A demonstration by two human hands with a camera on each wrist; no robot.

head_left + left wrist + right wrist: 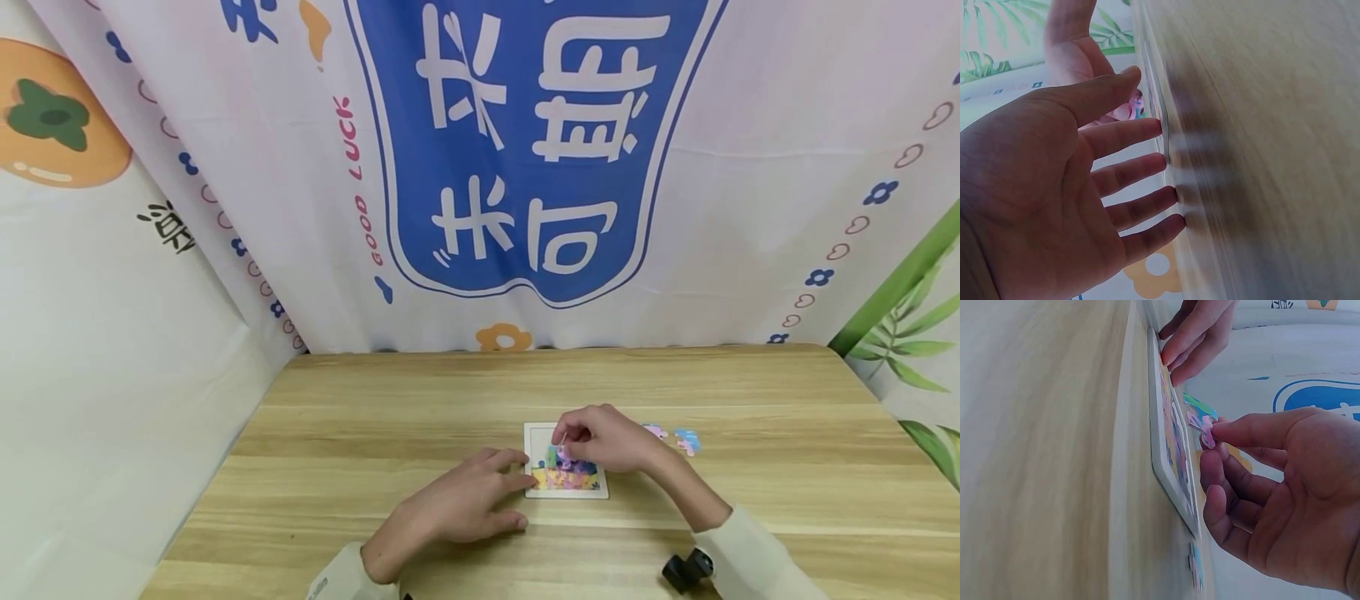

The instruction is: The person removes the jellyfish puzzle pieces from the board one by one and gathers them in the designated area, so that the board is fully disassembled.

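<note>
A small white-framed jigsaw puzzle board (566, 494) lies flat on the wooden table, its lower part filled with a colourful picture. My right hand (607, 437) is over the board's upper right. Between thumb and index finger it pinches a pink jigsaw piece (1205, 429), tilted above the board in the right wrist view. Just beyond it a green-and-blue piece (1200, 406) sticks up. My left hand (468, 500) has its fingers spread, with fingertips at the frame's left edge. In the left wrist view the palm of that left hand (1041, 169) holds nothing.
Two loose jigsaw pieces lie right of the board, one blue and pink (687, 441) and one partly behind my right wrist (656, 431). The table (360, 417) extends to a printed curtain (337, 317) at the back. A black device (686, 571) sits at my right sleeve.
</note>
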